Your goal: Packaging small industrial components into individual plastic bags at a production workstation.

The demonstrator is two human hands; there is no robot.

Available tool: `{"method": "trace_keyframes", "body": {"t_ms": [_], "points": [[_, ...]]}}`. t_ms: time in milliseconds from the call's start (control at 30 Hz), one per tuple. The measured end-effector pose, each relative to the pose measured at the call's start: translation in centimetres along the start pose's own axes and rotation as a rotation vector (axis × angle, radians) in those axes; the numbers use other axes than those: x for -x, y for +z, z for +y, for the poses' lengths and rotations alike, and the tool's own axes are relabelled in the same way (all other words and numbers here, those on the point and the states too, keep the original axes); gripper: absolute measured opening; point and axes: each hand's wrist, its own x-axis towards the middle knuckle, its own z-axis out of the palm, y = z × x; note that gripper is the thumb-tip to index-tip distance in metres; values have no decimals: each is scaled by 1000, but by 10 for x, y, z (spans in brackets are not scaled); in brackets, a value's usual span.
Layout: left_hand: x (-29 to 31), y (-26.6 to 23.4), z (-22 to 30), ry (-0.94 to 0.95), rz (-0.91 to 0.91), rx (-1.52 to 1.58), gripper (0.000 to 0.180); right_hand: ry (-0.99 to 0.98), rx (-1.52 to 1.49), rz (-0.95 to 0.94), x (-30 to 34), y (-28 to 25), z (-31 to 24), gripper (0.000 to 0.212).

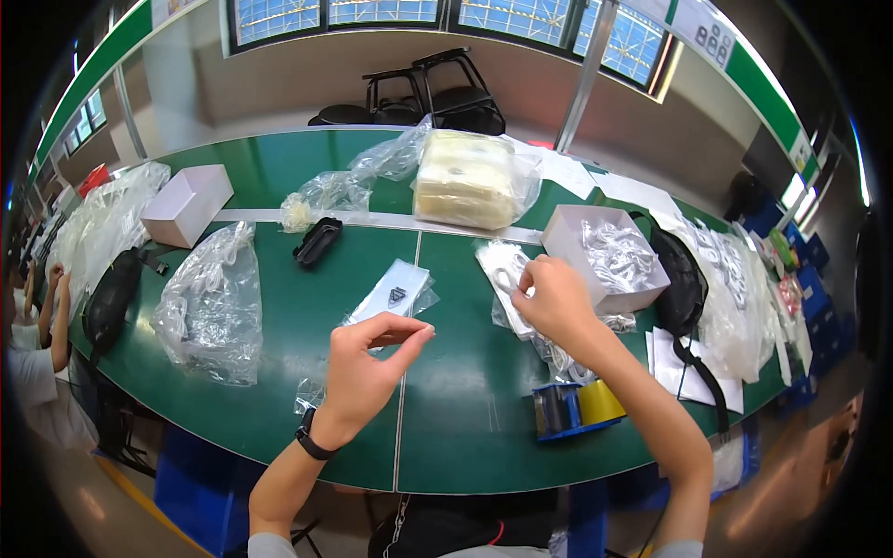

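My left hand (367, 367), with a black band on its wrist, hovers over the middle of the green table. Its thumb and index finger meet near the tips, and no object shows between them. Just beyond it lies a flat white plastic bag (395, 290) with a dark printed mark. My right hand (556, 296) is closed at the fingertips on a coiled white cable (505, 279), at a pile of bagged white cables. Beside that hand stands an open white box (558, 237) holding many more bagged white cables. My fingers partly hide the cable.
A blue tape dispenser (551, 432) with yellow tape sits near the front edge. Farther back are a stack of bagged pale sheets (465, 181), a black case (318, 244) and another white box (189, 205). A clear bag (212, 307) and black pouches (113, 302) lie around. Another person works far left.
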Motion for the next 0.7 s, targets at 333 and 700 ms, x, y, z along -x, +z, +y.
{"method": "trace_keyframes", "body": {"t_ms": [333, 700], "points": [[1, 15, -27, -399, -83, 411, 34, -341, -91, 234, 33, 1, -80, 18], [4, 11, -24, -232, -239, 169, 23, -255, -386, 463, 26, -23, -114, 23]]}}
